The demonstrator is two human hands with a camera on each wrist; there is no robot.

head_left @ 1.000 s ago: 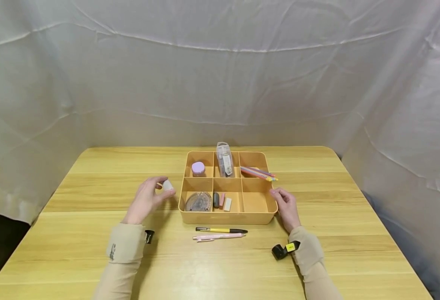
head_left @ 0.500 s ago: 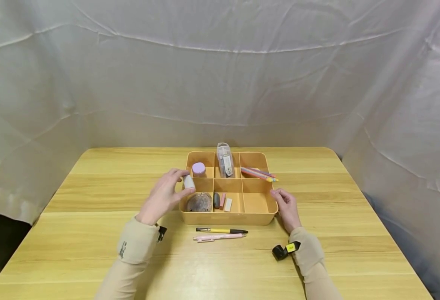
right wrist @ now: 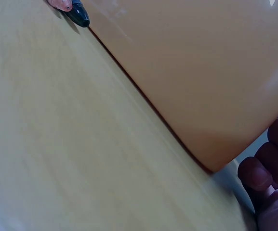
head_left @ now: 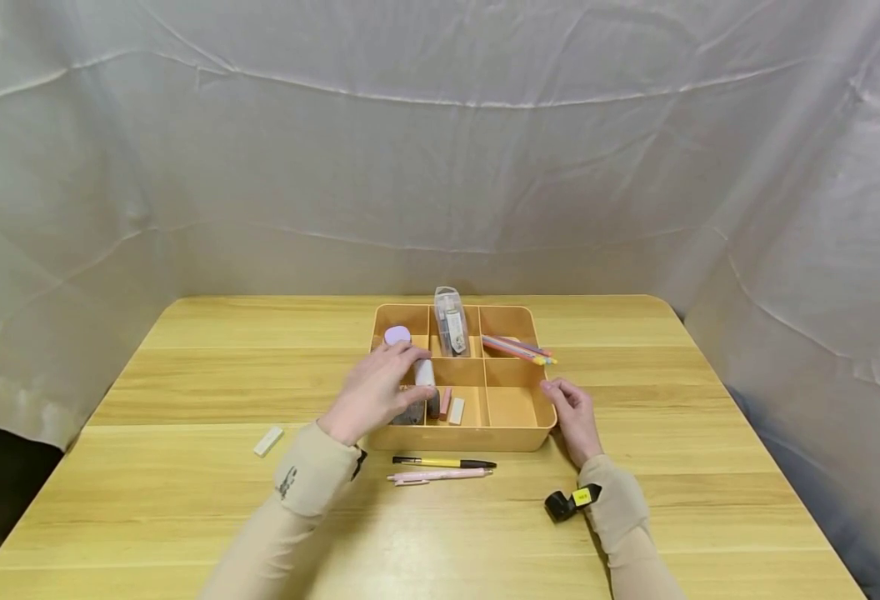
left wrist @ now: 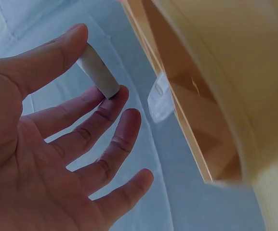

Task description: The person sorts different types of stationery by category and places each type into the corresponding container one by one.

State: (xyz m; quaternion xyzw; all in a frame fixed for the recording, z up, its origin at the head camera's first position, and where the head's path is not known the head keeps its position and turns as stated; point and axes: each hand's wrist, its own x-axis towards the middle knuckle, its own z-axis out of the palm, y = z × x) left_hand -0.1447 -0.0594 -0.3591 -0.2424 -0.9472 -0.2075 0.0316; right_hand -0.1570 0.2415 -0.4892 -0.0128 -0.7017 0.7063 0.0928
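Observation:
Over the left half of the orange divided organizer tray (head_left: 455, 438), my left hand (head_left: 372, 392) pinches a white eraser (head_left: 424, 372) between thumb and fingertips. The left wrist view shows this eraser (left wrist: 98, 72) held above the tray's rim, the other fingers spread. Below it, the front middle compartment holds a dark oval piece (head_left: 433, 404), a pink eraser (head_left: 445, 403) and a white eraser (head_left: 457, 411). My right hand (head_left: 573, 417) grips the tray's right rim; its curled fingers (right wrist: 257, 173) show by the corner in the right wrist view.
A loose white eraser (head_left: 268, 442) lies on the table at left. A yellow-black pen (head_left: 443, 462) and a pink pen (head_left: 440, 475) lie before the tray. Back compartments hold a purple-lidded jar (head_left: 397, 335), a clear case (head_left: 451, 321) and colored sticks (head_left: 517, 347).
My left hand has moved right with the white eraser, from beside the tray to over it. The loose eraser on the table has come into view. My right hand stays put.

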